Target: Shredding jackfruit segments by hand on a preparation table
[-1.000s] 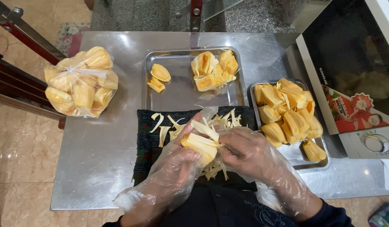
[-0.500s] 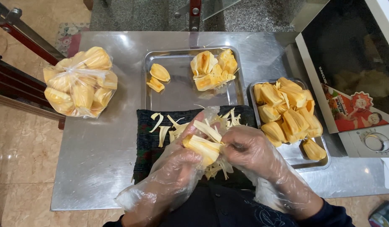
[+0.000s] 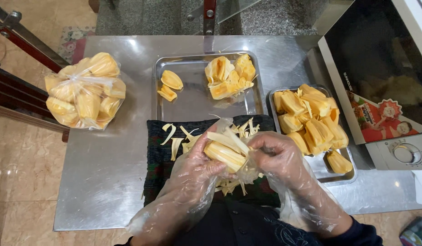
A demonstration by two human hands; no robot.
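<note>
Both my hands wear loose clear plastic gloves. My left hand (image 3: 192, 175) cups a yellow jackfruit pod (image 3: 224, 155) from below. My right hand (image 3: 279, 157) pinches the pale fibrous strips at the pod's right side. The pod is held over a dark cloth (image 3: 158, 159) strewn with pale strips (image 3: 174, 141) on a steel table (image 3: 106, 159).
A steel tray (image 3: 192, 102) behind the cloth holds peeled pieces at left and a clump of pods at right. A smaller tray (image 3: 345, 177) on the right is heaped with pods. A clear bag of pods (image 3: 85, 91) sits far left. A microwave oven (image 3: 379, 68) stands at right.
The hands have stayed over the cloth. My right hand's fingers have shifted slightly along the strips of the pod; the pod has turned a little.
</note>
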